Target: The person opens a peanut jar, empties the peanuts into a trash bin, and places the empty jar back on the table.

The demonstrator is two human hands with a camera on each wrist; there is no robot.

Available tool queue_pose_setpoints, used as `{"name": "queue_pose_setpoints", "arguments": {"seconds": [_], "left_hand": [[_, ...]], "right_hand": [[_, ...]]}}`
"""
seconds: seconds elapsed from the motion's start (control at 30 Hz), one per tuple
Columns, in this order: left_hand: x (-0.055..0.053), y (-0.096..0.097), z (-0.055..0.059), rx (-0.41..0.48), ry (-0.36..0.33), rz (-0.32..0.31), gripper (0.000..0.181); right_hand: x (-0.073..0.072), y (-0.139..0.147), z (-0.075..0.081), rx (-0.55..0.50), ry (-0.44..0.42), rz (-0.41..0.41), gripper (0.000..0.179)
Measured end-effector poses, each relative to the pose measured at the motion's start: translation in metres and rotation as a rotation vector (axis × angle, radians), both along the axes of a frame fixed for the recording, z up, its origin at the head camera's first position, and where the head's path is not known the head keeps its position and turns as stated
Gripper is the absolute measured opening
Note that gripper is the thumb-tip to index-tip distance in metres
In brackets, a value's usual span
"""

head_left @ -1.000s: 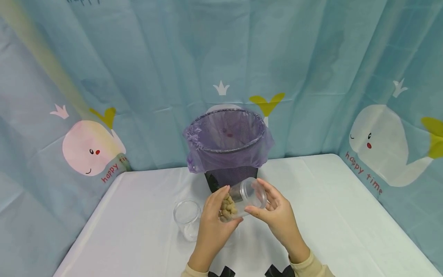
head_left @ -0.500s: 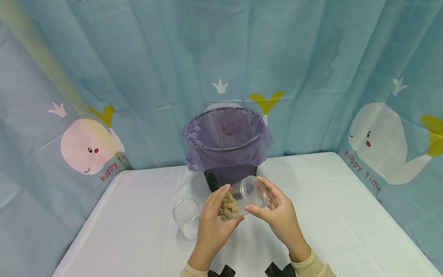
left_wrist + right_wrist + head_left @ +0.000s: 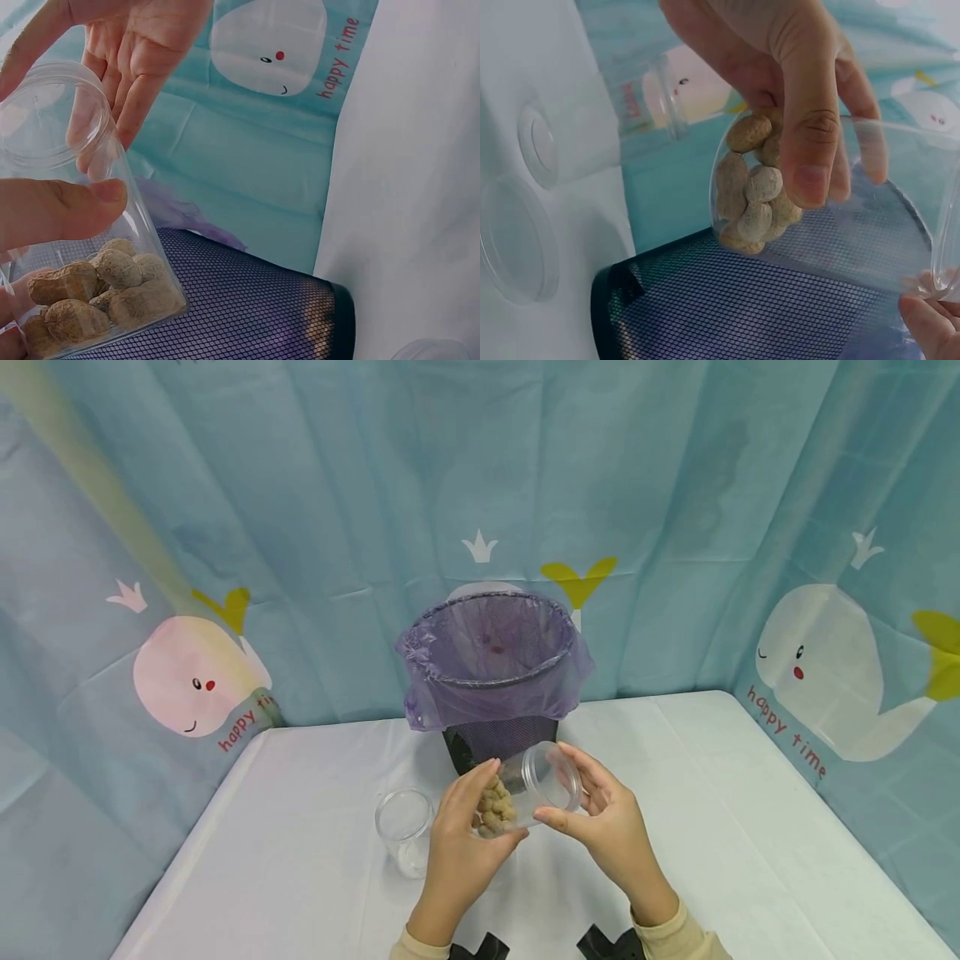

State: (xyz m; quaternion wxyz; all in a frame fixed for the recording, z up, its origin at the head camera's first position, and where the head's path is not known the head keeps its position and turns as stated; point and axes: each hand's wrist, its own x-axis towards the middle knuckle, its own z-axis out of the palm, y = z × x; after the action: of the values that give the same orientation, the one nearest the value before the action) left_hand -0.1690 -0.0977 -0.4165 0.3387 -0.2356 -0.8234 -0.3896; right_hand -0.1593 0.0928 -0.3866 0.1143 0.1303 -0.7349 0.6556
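My left hand (image 3: 467,852) grips a clear plastic jar (image 3: 528,793) round its lower end, above the table. The jar is tilted, its threaded mouth end towards the right. Several unshelled peanuts (image 3: 105,289) are heaped at its bottom end, also plain in the right wrist view. My right hand (image 3: 607,827) holds the mouth end between thumb and fingers. Whether a cap covers the mouth, I cannot tell. Just left of my left hand, a second clear jar (image 3: 405,835) stands on the table, partly hidden by that hand. A clear round lid (image 3: 517,240) lies near it.
Behind the hands stands a black mesh wastebasket (image 3: 498,739) lined with a purple plastic bag (image 3: 491,697). White cloth covers the table (image 3: 712,835). A blue whale-print curtain (image 3: 337,527) hangs along the back and both sides.
Both hands keep their hold on the jar and it stays tilted at nearly the same spot. The view has shifted very slightly. The peanuts remain at the bottom end.
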Motion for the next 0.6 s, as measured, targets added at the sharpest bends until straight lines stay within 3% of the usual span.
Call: {"name": "queue_pose_setpoints", "arguments": {"seconds": [0.33, 0.5, 0.6], "left_hand": [[0.0012, -0.0001, 0.0002, 0.002, -0.022, -0.011, 0.096], [0.0042, -0.0002, 0.0019, 0.031, -0.177, -0.063, 0.093], [0.0054, -0.0009, 0.003, 0.042, -0.233, -0.101, 0.093]], "right_hand": [[-0.0002, 0.0033, 0.0004, -0.004, 0.039, 0.02, 0.075], [0.0005, 0.008, 0.0016, 0.035, 0.046, 0.049, 0.076], [0.0009, 0.01, 0.003, 0.052, 0.033, 0.07, 0.076]]}}
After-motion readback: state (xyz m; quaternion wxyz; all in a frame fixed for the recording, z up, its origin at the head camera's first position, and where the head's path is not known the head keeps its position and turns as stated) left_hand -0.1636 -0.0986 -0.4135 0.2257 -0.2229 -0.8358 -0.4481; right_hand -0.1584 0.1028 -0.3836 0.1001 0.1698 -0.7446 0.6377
